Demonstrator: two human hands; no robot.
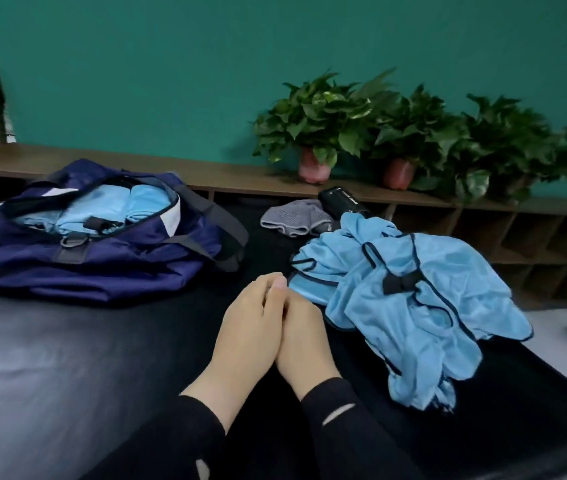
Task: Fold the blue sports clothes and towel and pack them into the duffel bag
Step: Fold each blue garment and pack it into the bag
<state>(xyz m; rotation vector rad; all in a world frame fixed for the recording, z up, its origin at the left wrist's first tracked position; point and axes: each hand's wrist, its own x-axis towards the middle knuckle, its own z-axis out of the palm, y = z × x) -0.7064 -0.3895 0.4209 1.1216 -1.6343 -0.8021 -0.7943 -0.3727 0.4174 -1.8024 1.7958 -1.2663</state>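
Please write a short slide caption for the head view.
Both hands rest together between open duffel bag and unfolded blue clothes.

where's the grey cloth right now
In the head view the grey cloth lies far right of centre, between the duffel bag and the black bottle, behind the blue clothes pile.

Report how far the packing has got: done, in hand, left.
Done: light blue folded pieces already lie inside the open navy duffel bag.
In hand: nothing. The left hand and right hand are pressed together on the dark surface, holding no cloth.
Left: the crumpled light blue pile beside the hands is unfolded and unpacked. A grey cloth lies behind it, also outside the bag, which is unzipped.
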